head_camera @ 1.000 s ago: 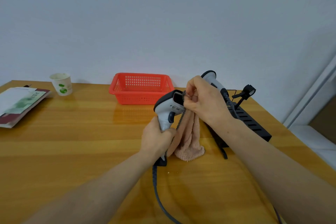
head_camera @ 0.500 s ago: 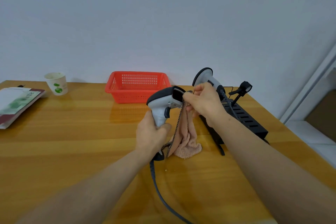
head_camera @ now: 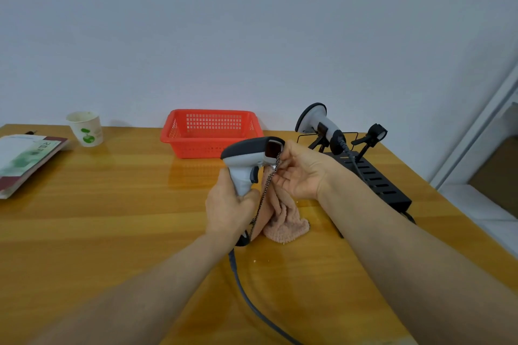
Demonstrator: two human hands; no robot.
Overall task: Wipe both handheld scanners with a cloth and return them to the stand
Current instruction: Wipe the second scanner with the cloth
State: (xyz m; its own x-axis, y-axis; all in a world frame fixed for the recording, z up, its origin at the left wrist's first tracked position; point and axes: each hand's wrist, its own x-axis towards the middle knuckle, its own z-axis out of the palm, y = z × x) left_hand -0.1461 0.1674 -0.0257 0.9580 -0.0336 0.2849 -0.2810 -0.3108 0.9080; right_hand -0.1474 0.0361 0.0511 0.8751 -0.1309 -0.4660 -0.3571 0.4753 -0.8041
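Now fingers (head_camera: 250, 195) of the left hand (head_camera: 228, 209) wrap the handle of the grey scanner (head_camera: 248, 161), upright over the desk (head_camera: 112, 218), while fingers (head_camera: 283, 161) of the right hand (head_camera: 302, 175) pinch the pink cloth (head_camera: 284, 221) against its window. The cloth's lower end rests on the desk at five o'clock. At two o'clock the second scanner (head_camera: 318, 122) sits in the black stand (head_camera: 377, 186); a red basket (head_camera: 210, 134) lies at eleven.

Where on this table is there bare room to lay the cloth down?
Bare wood lies between the booklet and the left hand, in front of the basket. Crowded: the right side, with the stand, the second scanner and the cable.
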